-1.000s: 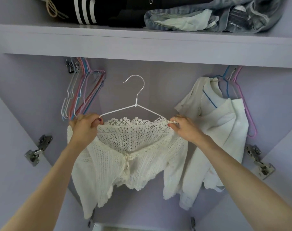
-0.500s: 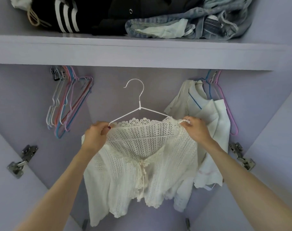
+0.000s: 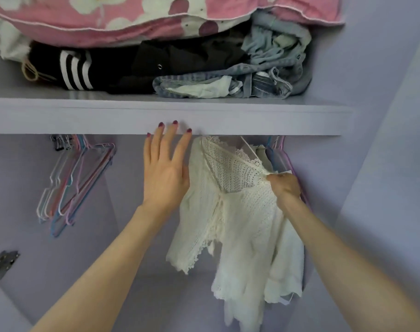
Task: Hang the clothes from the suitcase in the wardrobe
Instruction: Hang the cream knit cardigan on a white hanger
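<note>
A white crochet cardigan [image 3: 230, 202] hangs on a white wire hanger [image 3: 246, 143] inside the lilac wardrobe, turned sideways under the shelf [image 3: 108, 115]. The hanger's hook is hidden behind the shelf edge. My right hand [image 3: 284, 185] grips the cardigan's right shoulder and the hanger end beneath it. My left hand [image 3: 164, 166] is off the cardigan, fingers straight and spread, just left of the garment with fingertips in front of the shelf edge. Other white clothes [image 3: 288, 255] hang behind the cardigan at the right.
Several bare coloured wire hangers [image 3: 77, 180] hang at the left. On the shelf lie folded dark clothes [image 3: 132, 68], jeans [image 3: 252, 77] and a pink flowered quilt [image 3: 156, 17]. The wardrobe's right wall [image 3: 383, 164] is close to my right hand. A door hinge [image 3: 3, 262] sits at the lower left.
The cardigan on its hanger went up and to the right, under the shelf, and turned sideways. My left hand let go of its left shoulder and opened. The view tilted upward.
</note>
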`<state>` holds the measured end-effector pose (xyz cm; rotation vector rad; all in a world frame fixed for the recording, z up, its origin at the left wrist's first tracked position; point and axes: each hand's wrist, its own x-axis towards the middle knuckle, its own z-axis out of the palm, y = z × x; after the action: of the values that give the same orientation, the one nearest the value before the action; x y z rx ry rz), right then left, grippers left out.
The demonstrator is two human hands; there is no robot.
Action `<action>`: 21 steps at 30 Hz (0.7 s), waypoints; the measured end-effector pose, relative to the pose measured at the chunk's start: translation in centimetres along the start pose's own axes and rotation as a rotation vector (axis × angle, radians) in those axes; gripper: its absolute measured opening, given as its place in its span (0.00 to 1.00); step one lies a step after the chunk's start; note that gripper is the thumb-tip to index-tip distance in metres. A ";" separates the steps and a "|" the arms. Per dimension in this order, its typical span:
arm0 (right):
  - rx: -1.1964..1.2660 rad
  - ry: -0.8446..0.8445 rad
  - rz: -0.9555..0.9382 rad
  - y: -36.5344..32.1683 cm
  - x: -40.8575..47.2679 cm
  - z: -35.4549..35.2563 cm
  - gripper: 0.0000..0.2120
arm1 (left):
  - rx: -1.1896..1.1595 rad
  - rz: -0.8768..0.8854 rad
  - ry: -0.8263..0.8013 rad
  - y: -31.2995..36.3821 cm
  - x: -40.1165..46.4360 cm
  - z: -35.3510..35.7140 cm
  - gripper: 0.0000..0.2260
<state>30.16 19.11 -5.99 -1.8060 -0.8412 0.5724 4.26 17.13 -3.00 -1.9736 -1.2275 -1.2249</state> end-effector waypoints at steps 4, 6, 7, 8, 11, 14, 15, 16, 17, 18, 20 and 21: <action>0.267 -0.128 0.102 -2.5 0.1 0.9 0.24 | 0.120 0.025 -0.084 -0.1 1.7 0.7 0.29; 0.232 -0.109 0.084 -3.2 0.6 1.5 0.19 | 0.165 0.035 -0.085 -0.4 1.6 1.4 0.30; 0.198 -0.091 0.079 -3.3 0.9 1.8 0.19 | 0.181 0.044 -0.082 -0.5 1.5 1.6 0.31; 0.160 -0.075 0.074 -3.2 1.1 2.0 0.20 | 0.197 0.052 -0.076 -0.6 1.5 1.8 0.33; 0.001 -0.051 0.034 -2.5 2.0 2.2 0.20 | 0.230 0.059 -0.074 -0.9 1.5 2.2 0.36; -0.132 -0.027 -0.028 -2.0 2.6 1.9 0.17 | 0.242 0.053 -0.067 -0.9 1.5 2.6 0.38; -0.149 -0.025 -0.035 -1.8 2.9 1.8 0.17 | 0.244 0.051 -0.058 -0.9 1.4 2.8 0.38; -0.160 -0.024 -0.040 -1.7 3.1 1.7 0.17 | 0.246 0.049 -0.044 -0.9 1.4 2.9 0.38; -0.164 -0.020 -0.039 -1.5 3.2 1.5 0.17 | 0.244 0.048 -0.033 -0.9 1.5 3.0 0.38; -0.163 -0.011 -0.051 -1.4 3.2 1.5 0.17 | 0.243 0.046 -0.023 -1.0 1.5 3.0 0.39; -0.170 0.026 -0.084 -0.8 3.2 1.4 0.17 | 0.236 0.045 -0.010 -0.9 1.5 3.1 0.39; -0.173 0.047 -0.086 -0.2 3.1 1.4 0.16 | 0.231 0.044 -0.006 -0.9 1.5 3.1 0.39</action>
<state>31.13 22.36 -6.31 -1.9212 -0.9560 0.4101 5.06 20.54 -3.14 -1.8266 -1.2607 -1.0073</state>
